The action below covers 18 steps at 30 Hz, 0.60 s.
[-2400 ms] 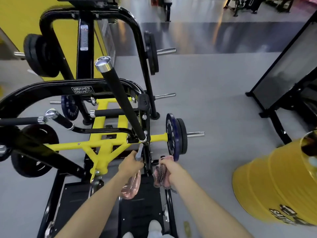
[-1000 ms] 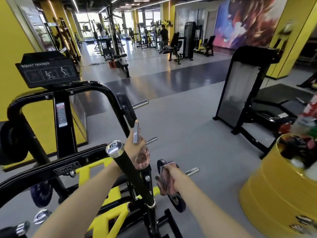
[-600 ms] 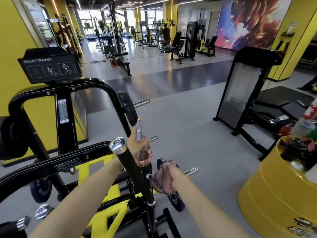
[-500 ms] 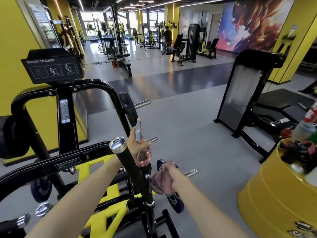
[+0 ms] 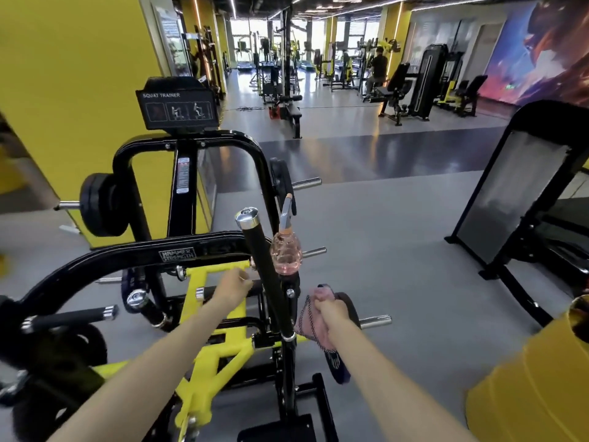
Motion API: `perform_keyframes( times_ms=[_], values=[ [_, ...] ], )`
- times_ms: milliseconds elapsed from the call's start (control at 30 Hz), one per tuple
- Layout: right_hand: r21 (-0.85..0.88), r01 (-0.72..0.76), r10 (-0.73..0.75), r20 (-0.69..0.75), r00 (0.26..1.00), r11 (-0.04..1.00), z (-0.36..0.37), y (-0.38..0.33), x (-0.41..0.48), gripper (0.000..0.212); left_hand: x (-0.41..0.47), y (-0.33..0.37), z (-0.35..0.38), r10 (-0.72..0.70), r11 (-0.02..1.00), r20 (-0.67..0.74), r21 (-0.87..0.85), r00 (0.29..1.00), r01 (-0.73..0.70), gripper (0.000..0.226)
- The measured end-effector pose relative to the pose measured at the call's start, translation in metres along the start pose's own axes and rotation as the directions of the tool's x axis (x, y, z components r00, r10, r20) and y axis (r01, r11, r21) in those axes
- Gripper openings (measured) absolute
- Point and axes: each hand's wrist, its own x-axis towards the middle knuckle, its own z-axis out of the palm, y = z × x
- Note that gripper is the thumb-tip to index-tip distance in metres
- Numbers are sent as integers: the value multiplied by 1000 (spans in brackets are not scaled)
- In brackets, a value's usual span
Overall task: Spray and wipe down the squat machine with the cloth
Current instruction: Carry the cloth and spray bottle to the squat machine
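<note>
The right hand [image 5: 330,314] was clenched round the bunched pink cloth [image 5: 310,327], holding it just beside the lower end of the black handle [image 5: 264,272]; whether the cloth touched the bar could not be told. A weight plate [image 5: 338,355] sat on its peg directly behind that fist. The left hand [image 5: 234,287] grasped nothing that showed: its fingers lay loosely curled by the yellow frame [image 5: 204,275], just short of the handle. The bottle [image 5: 286,255] stood free of both hands on top of a post of the machine [image 5: 178,254], partly behind the handle, upright with its grey nozzle rising above it. Its clear round body held pink liquid, which seemed to fill the lower part, so plenty of spray looked to remain. Judging by the parked bottle and the cloth ready at the bar, the work seemed to be at a wiping step on this handle. No wet patch or streak could be made out anywhere, so what had been cleaned could not be read from the surfaces. The other grips, the black arch, the yellow frame and the footplate probably remained. At the lower right stood a yellow bin [image 5: 526,397]; something dark and reddish showed at its rim, too blurred to name.
</note>
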Motion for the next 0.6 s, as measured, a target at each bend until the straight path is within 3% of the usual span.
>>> perform_keyframes(
  times_ms=[67, 133, 200, 333, 433, 600],
  values=[
    [-33, 63, -62, 37, 997, 997, -4, 5, -4, 23, -21, -15, 8, -100, 993, 57, -60, 993, 103, 7],
    [-154, 142, -131, 75, 988, 978, -6, 18, -5, 1, -55, -14, 16, -187, 955, 212, -188, 959, 228, 11],
    [-191, 159, -134, 136, 982, 969, -10, 32, -7, 13, -81, -12, 29, -154, 941, 308, -244, 939, 235, 22],
    [-179, 117, -57, 307, 950, 977, -17, 42, -38, 6, -115, -9, 54, -12, 913, 420, -366, 907, 182, 59],
    [-126, 92, -43, 346, 937, 988, -21, 45, -51, 20, -122, -15, 63, -44, 861, 449, -436, 892, 262, 83],
    [-144, 173, -126, 290, 949, 974, -9, 14, -58, 25, -135, 2, 47, 22, 756, 410, -604, 912, 253, 34]
  ],
)
